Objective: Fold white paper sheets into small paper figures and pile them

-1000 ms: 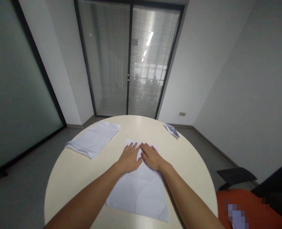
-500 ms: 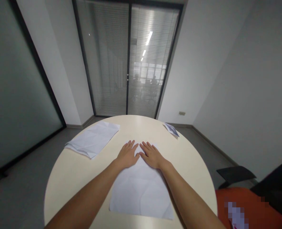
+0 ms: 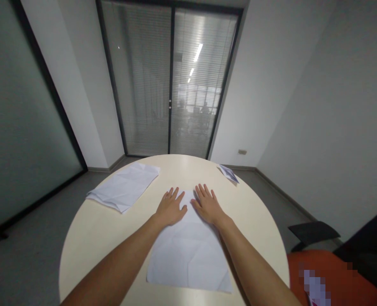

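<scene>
A creased white sheet of paper (image 3: 190, 255) lies flat on the round table in front of me. My left hand (image 3: 172, 208) rests palm down over its far left part, fingers spread. Over the far right part is my right hand (image 3: 207, 205), also palm down with its fingers stretched out. A narrow strip of the sheet's far end shows between the two hands. Both hands cover the sheet's far corners.
On the cream round table (image 3: 105, 250), a stack of creased white paper (image 3: 128, 185) lies at the far left. A small folded paper (image 3: 229, 173) sits near the far right edge. An orange chair (image 3: 331, 267) with a black armrest (image 3: 314, 230) stands at the right.
My right hand has moved a little to the right, away from my left hand, and its fingers point farther forward. My left hand stays nearly in place.
</scene>
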The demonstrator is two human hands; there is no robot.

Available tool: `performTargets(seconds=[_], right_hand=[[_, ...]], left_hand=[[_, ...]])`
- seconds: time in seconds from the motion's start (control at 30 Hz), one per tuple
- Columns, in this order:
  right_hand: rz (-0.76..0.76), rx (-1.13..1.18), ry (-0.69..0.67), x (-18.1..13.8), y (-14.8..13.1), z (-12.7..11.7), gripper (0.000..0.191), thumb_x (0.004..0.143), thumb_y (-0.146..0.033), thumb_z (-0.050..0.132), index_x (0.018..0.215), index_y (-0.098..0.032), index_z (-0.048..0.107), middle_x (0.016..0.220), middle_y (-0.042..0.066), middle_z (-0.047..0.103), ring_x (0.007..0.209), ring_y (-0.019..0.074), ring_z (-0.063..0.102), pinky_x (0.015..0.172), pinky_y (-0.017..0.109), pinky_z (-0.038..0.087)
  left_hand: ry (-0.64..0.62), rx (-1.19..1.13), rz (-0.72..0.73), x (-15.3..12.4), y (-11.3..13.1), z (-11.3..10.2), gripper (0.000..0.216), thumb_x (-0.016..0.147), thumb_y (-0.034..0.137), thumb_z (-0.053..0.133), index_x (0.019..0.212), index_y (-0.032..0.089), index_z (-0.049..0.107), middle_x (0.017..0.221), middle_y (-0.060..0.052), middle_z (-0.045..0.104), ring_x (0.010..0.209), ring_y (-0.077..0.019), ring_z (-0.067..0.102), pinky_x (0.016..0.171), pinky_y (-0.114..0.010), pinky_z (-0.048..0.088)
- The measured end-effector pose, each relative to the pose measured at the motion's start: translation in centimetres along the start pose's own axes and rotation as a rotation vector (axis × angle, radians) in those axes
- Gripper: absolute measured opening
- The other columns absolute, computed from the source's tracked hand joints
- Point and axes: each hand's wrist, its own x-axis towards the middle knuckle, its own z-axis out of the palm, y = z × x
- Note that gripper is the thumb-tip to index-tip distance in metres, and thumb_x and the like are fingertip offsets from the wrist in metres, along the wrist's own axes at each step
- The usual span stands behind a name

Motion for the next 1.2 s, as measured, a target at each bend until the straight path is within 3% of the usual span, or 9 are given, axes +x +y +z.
performTargets(seconds=[0.07, 0.13, 0.4, 0.5, 0.63, 0.8, 0.93, 1.0, 1.2], right_hand=[[-0.113, 0.075, -0.074, 0.0, -0.7, 0.2, 0.069, 0.103, -0.054, 0.022, 0.159, -0.014, 0.023, 0.166, 0.011, 0.017, 0.154, 0.0275, 0.008, 0.123, 0.051, 0.012], [-0.122, 0.1, -0.137, 0.0, -1.1, 0.5, 0.07, 0.103, -0.056, 0.018, 0.159, -0.015, 0.024, 0.166, 0.01, 0.018, 0.154, 0.0284, 0.011, 0.123, 0.051, 0.013], [0.072, 0.004, -0.154, 0.0, 0.1, 0.2, 0.077, 0.101, -0.063, 0.024, 0.16, -0.013, 0.021, 0.166, 0.011, 0.013, 0.154, 0.0317, 0.008, 0.123, 0.051, 0.011], [0.116, -0.015, -0.114, 0.2, 0.5, 0.1, 0.075, 0.1, -0.065, 0.026, 0.159, -0.018, 0.024, 0.166, 0.011, 0.016, 0.153, 0.0335, 0.009, 0.121, 0.056, 0.01], [0.185, -0.079, 0.02, 0.9, 1.5, -0.2, 0.066, 0.099, -0.062, 0.037, 0.153, -0.024, 0.041, 0.165, 0.014, 0.021, 0.153, 0.0364, 0.012, 0.119, 0.059, 0.01], [0.085, -0.096, 0.126, 1.0, 0.8, -0.7, 0.056, 0.102, -0.042, 0.04, 0.152, -0.016, 0.042, 0.164, 0.014, 0.026, 0.152, 0.0292, 0.017, 0.122, 0.046, 0.015], [-0.011, 0.03, -0.045, -0.1, -1.8, 0.0, 0.064, 0.104, -0.051, 0.027, 0.157, -0.015, 0.032, 0.165, 0.012, 0.023, 0.152, 0.0307, 0.018, 0.121, 0.048, 0.019], [-0.034, 0.044, -0.131, -0.6, -2.7, 0.5, 0.067, 0.103, -0.055, 0.02, 0.159, -0.019, 0.026, 0.166, 0.009, 0.017, 0.153, 0.0316, 0.011, 0.122, 0.052, 0.013], [0.05, 0.01, -0.135, -0.2, -2.0, 0.8, 0.069, 0.102, -0.059, 0.023, 0.16, -0.021, 0.023, 0.167, 0.007, 0.013, 0.154, 0.0304, 0.007, 0.122, 0.052, 0.009]], left_hand=[[-0.001, -0.004, 0.017, 0.0, 0.0, 0.0, 0.063, 0.096, 0.048, 0.041, 0.152, 0.019, 0.04, 0.162, -0.016, 0.029, 0.151, -0.0342, 0.021, 0.121, -0.053, 0.018], [-0.003, -0.002, 0.023, 0.0, -0.1, 0.1, 0.062, 0.097, 0.048, 0.04, 0.152, 0.019, 0.04, 0.162, -0.016, 0.029, 0.151, -0.0334, 0.022, 0.121, -0.052, 0.019], [0.004, 0.126, -0.12, 0.2, 0.3, -0.2, 0.061, 0.099, 0.036, 0.034, 0.15, 0.004, 0.037, 0.16, -0.023, 0.029, 0.151, -0.0331, 0.024, 0.122, -0.053, 0.017], [-0.023, 0.142, -0.069, -0.5, 0.8, -0.6, 0.064, 0.099, 0.039, 0.034, 0.151, 0.004, 0.036, 0.162, -0.021, 0.025, 0.152, -0.0326, 0.02, 0.123, -0.05, 0.015], [-0.104, 0.094, 0.055, -1.2, 1.7, -0.6, 0.068, 0.099, 0.046, 0.034, 0.154, 0.007, 0.031, 0.165, -0.017, 0.018, 0.153, -0.032, 0.016, 0.123, -0.047, 0.018], [-0.076, 0.107, 0.033, -0.7, 1.9, 0.1, 0.063, 0.101, 0.04, 0.029, 0.154, 0.007, 0.031, 0.163, -0.016, 0.025, 0.152, -0.0314, 0.02, 0.123, -0.047, 0.018], [-0.027, 0.141, -0.012, 0.0, 1.0, 0.2, 0.057, 0.101, 0.032, 0.027, 0.153, 0.008, 0.036, 0.162, -0.014, 0.029, 0.151, -0.03, 0.024, 0.122, -0.047, 0.022], [-0.009, 0.157, -0.035, 0.2, 0.5, 0.1, 0.055, 0.101, 0.029, 0.028, 0.151, 0.01, 0.038, 0.161, -0.014, 0.032, 0.15, -0.03, 0.026, 0.121, -0.049, 0.023], [0.041, 0.183, -0.075, 0.3, 0.2, -0.3, 0.051, 0.101, 0.025, 0.029, 0.147, 0.01, 0.045, 0.158, -0.016, 0.037, 0.149, -0.0307, 0.03, 0.121, -0.052, 0.024]])
